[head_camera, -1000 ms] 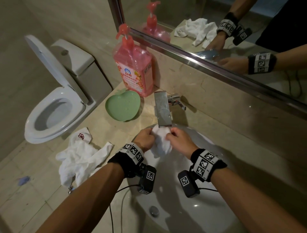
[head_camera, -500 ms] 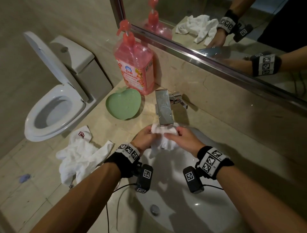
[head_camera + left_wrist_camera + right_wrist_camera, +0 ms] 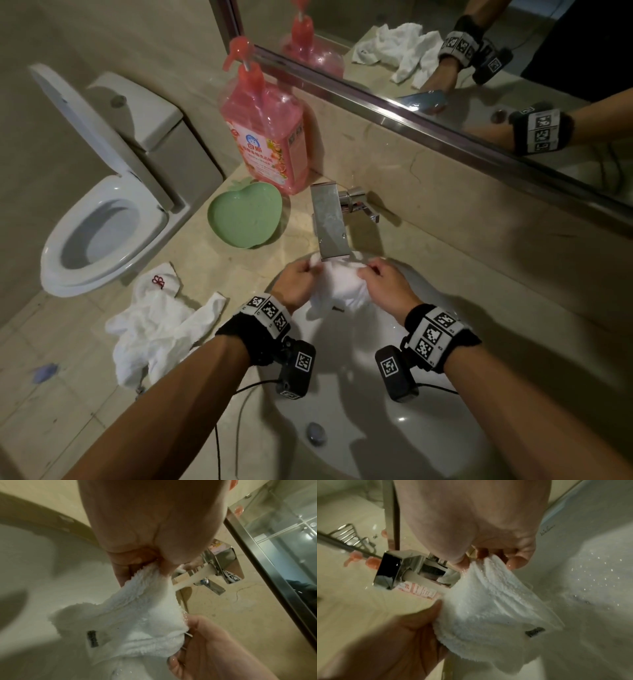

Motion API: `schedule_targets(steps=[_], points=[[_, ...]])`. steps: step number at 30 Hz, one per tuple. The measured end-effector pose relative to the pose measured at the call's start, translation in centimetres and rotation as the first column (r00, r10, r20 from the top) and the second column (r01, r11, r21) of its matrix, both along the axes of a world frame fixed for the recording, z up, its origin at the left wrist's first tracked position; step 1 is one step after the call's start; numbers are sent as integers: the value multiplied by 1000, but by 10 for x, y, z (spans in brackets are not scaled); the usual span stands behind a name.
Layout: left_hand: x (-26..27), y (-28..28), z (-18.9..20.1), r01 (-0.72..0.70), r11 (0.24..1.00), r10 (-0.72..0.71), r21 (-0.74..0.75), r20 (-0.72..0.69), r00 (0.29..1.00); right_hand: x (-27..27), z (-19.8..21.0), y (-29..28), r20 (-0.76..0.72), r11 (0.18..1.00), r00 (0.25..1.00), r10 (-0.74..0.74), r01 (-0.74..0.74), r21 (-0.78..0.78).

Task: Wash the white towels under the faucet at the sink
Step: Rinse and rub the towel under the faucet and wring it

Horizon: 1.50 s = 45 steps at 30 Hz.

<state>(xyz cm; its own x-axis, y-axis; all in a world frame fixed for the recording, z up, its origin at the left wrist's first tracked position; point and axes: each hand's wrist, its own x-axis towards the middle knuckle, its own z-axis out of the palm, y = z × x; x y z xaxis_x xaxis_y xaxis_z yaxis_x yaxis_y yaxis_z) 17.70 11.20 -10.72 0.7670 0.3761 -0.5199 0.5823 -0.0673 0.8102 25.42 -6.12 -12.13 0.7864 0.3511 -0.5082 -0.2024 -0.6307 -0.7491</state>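
Observation:
A wet white towel [image 3: 342, 287] hangs between both hands just under the chrome faucet [image 3: 329, 222], over the white sink [image 3: 394, 428]. My left hand [image 3: 298, 281] pinches its left upper edge and my right hand [image 3: 383, 284] pinches its right upper edge. In the left wrist view the towel [image 3: 137, 622] shows a small dark label, gripped by the left hand [image 3: 137, 563]. The right wrist view has the towel [image 3: 488, 608] pinched by the right hand [image 3: 488, 557], with the faucet [image 3: 393, 569] beside it. More white towels [image 3: 154, 325] lie crumpled on the counter to the left.
A pink soap pump bottle [image 3: 267, 137] and a green heart-shaped dish [image 3: 245, 216] stand on the beige counter [image 3: 445, 260] left of the faucet. A mirror [image 3: 445, 68] runs along the wall behind. The toilet [image 3: 102, 222] with raised lid sits far left. The drain [image 3: 317, 432] is near the basin's front.
Both hands have moved apart and up toward the spout, spreading the bunched towel out between them.

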Motion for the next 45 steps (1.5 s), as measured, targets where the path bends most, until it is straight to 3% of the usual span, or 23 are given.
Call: schedule_targets(steps=[4,6,8,10,12,14,16,18,20,22,25,27,29,31,34,37,41,45], points=[[-12,20,-7,93,968,-70,233,-106,992,-4,2,6,-50,995,998,-36,41,86],[-17,25,-11,-37,986,45,162,-46,998,-4,5,10,-63,989,996,-64,72,130],[-22,29,-14,-204,979,204,-2,11,979,-3,9,12,-65,980,993,-96,106,168],[-24,30,-13,-274,959,278,-77,50,959,-1,11,13,-44,973,993,-113,120,196],[-23,31,-12,-177,969,170,172,59,984,0,13,13,-19,967,991,-132,132,218],[-20,29,-8,15,876,1,482,-33,999,1,17,12,35,971,994,-107,97,218],[-14,28,-5,75,837,-23,542,-102,995,1,17,8,107,981,994,-32,10,196],[-7,25,-5,-71,943,112,325,-107,988,1,15,0,133,985,991,29,-51,165],[-2,18,-5,-229,970,234,79,-57,971,2,17,-9,77,987,994,77,-87,132],[4,13,-5,-129,989,128,73,25,991,4,17,-17,104,985,980,167,-170,14],[11,4,-1,192,978,-192,82,-4,981,7,20,-23,269,962,931,248,-204,-182],[16,-2,-1,384,900,-365,209,-123,923,8,20,-25,326,954,907,268,-203,-219],[19,-7,-2,472,779,-402,413,-248,881,11,20,-27,314,942,900,302,-230,-245],[22,-7,-1,493,694,-406,524,-281,870,16,20,-30,297,934,897,326,-257,-250],[22,4,9,440,752,-449,491,-106,887,24,22,-32,306,922,881,362,-290,-258],[17,21,18,555,684,-558,474,-151,816,25,27,-24,246,916,895,373,-314,-249],[8,30,17,412,784,-395,465,-139,908,14,24,4,204,958,938,279,-256,-132],[6,23,22,303,899,-268,314,-152,951,-3,18,40,85,973,971,222,-226,37]])
